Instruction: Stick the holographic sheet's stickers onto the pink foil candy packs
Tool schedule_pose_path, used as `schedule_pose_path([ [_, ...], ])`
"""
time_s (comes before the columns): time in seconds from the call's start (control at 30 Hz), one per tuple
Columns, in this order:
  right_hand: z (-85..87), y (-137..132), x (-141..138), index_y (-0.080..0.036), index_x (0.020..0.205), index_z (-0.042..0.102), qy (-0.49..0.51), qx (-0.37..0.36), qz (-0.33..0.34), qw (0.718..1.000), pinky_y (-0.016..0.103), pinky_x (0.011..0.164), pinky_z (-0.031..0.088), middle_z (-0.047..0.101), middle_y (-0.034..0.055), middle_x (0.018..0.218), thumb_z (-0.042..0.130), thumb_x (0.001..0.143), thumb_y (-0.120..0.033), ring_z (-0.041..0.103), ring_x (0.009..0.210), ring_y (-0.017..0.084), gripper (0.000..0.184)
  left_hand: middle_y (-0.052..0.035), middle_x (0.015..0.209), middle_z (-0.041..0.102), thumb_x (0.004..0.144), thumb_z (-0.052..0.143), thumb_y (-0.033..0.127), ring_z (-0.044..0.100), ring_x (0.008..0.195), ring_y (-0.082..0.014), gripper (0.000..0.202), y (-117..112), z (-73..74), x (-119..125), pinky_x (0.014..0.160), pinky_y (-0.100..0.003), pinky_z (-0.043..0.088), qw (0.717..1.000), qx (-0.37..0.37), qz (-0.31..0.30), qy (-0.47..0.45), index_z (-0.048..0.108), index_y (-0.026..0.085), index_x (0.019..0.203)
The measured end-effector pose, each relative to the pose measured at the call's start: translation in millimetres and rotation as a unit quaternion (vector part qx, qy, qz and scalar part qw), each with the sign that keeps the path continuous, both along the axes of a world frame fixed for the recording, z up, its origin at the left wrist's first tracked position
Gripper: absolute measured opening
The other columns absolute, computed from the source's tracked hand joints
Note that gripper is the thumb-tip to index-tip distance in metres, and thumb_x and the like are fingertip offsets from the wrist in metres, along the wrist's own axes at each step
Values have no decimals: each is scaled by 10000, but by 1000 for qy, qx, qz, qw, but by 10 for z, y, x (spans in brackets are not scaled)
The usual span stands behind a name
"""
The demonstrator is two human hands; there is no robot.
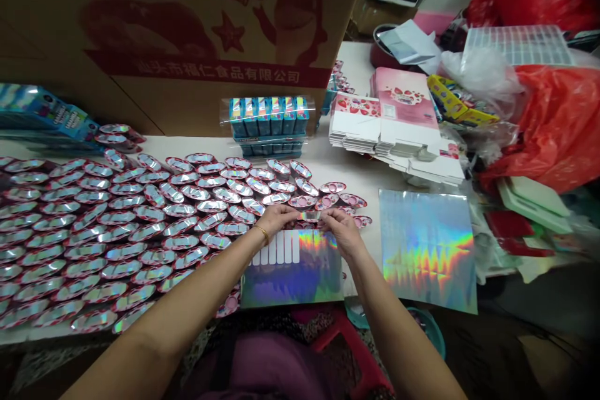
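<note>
My left hand and my right hand meet over the table's front edge, fingers pinched on the two ends of a narrow holographic sticker strip. Just below them lies a holographic sticker sheet with several strips peeled off, leaving white slots. Beyond my fingers sit small pink oval trays. To the left, many ovals covered in shiny foil lie in overlapping rows.
A second holographic sheet lies to the right. Flat pink strawberry cartons are stacked behind it, a wrapped pack of blue boxes stands at the back, and a big cardboard box walls the rear. Red bags fill the right.
</note>
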State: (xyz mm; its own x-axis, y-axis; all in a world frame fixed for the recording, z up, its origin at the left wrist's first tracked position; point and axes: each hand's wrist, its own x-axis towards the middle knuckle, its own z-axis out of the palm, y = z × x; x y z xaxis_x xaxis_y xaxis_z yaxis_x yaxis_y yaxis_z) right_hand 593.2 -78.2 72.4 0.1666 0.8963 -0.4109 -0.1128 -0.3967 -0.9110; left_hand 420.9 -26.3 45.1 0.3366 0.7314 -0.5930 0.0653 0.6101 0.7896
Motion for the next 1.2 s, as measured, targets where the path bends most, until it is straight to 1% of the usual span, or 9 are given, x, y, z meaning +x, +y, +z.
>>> schedule_pose_path([
  [0.13,-152,120,48,-172,663,568,-13,-2,-2,1000,229,544,370,563,-23,578,640,631,-406,486,536,107,247,40,476,517,633,647,291,444,444,-64,176,41,-71,66,477,-203,358,997,28,6,75,608,125,676],
  [0.23,-330,268,76,-177,647,568,-128,43,-13,991,241,568,373,550,-19,587,614,647,-420,480,564,120,247,28,498,537,681,596,290,476,477,-88,153,149,-145,111,493,-215,368,976,90,-14,196,615,140,657],
  [0.4,-569,468,43,-187,602,587,-410,115,-11,905,292,687,371,568,27,694,530,726,-338,497,706,165,204,-45,734,661,722,555,319,587,737,-172,184,340,-219,182,666,-271,420,895,204,-77,388,658,168,704],
  [0.53,-631,498,-68,-193,612,592,-522,83,9,849,319,703,340,572,54,743,510,755,-287,483,774,196,190,-76,807,674,741,513,296,602,810,-215,191,402,-222,229,709,-298,416,853,224,-120,456,667,185,768],
  [0.7,-609,509,-122,-183,725,606,-551,85,-24,830,320,670,328,564,72,769,507,761,-292,465,756,208,152,-96,853,650,741,528,285,593,817,-231,231,424,-170,241,692,-309,407,828,221,-136,498,606,173,927],
  [0.8,-517,432,14,-178,806,627,-540,127,0,832,313,680,341,564,67,786,454,808,-257,477,772,202,190,-86,931,617,787,495,312,567,852,-202,279,330,-33,197,722,-298,398,819,277,-138,484,560,186,1027],
  [0.93,-328,119,250,-215,886,659,-518,216,129,817,294,708,364,568,44,794,439,853,-270,493,770,174,229,-71,919,604,765,479,530,518,936,-224,378,20,174,120,810,-329,357,783,386,-298,386,655,205,844],
  [1.07,-237,-190,238,-250,985,640,-535,257,236,770,295,715,369,591,42,878,484,847,-323,491,810,175,221,-65,863,631,745,543,472,538,903,-236,287,-214,243,106,776,-338,352,754,368,-398,370,666,214,777],
  [1.2,-339,-294,69,-284,1112,576,-594,288,300,688,312,711,366,601,52,947,484,850,-266,475,837,185,278,-54,803,648,789,502,314,574,821,-217,186,-199,204,119,737,-326,360,765,317,-421,370,644,204,740],
])
